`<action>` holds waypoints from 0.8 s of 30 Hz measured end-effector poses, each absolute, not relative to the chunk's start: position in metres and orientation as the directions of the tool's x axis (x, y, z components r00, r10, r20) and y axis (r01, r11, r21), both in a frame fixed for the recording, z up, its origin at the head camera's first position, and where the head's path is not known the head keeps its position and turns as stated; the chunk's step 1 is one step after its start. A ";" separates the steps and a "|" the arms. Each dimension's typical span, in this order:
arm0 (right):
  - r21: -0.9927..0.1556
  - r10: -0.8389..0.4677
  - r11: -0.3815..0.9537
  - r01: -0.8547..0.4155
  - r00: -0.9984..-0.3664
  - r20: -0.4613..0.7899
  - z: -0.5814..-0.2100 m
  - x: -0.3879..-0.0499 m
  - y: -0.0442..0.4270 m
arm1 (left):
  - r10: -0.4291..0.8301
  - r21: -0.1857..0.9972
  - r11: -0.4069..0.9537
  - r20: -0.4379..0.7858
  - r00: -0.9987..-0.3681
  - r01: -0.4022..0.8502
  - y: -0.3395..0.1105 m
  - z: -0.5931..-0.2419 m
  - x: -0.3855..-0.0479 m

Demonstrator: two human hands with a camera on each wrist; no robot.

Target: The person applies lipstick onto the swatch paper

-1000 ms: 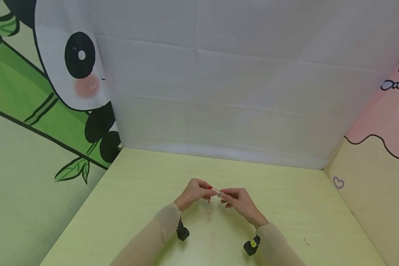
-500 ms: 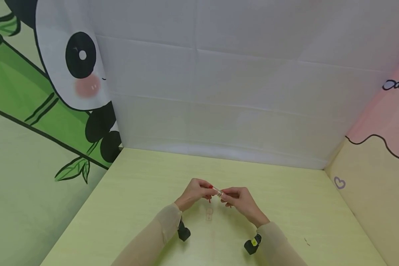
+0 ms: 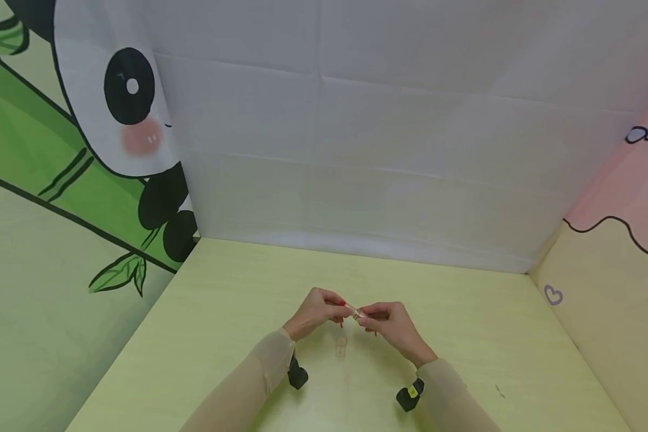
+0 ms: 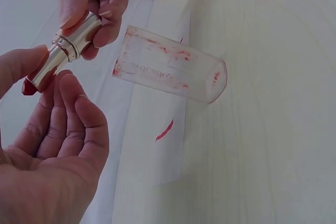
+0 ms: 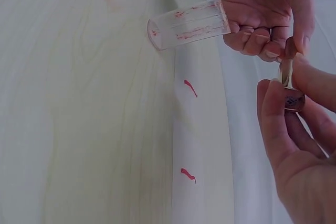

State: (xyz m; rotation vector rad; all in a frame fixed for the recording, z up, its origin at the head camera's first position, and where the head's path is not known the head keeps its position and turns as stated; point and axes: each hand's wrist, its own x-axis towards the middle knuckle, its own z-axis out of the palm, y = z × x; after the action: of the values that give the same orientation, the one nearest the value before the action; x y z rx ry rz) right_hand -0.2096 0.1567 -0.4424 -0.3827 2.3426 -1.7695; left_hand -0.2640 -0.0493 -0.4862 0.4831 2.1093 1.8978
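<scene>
Lipstick [image 4: 64, 50] pinched by left hand [image 3: 314, 312] and right hand [image 3: 395, 330], clear cap [image 4: 170, 62] (lettering [image 4: 149, 70] blurred)

The head view looks forward and down across the pale wood-grained bench [image 3: 259, 264]; closer, from opposite sides, both wrist views share the gold metallic lipstick tube [image 4: 67, 47], seemingly part-hidden in the right.

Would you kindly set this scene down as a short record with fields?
Held item: gold lipstick, between both hands
Left hand: pinches the end with the red tip
Right hand: grips the thicker end
Clear cap: smeared red, on the table
Red marks: two in right wrist view
</scene>
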 end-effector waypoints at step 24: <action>-0.950 -0.208 0.294 -0.102 -0.977 0.041 -0.480 -0.224 0.160 | 0.425 0.992 0.105 0.023 -0.905 0.075 -0.050 -0.489 -0.263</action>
State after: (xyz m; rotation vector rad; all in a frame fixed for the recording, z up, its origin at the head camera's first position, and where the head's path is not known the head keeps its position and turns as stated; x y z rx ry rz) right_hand -0.2243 0.1603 -0.4799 -0.2949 2.4526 -1.7908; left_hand -0.2627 -0.0505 -0.4893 0.4950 2.1171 1.8729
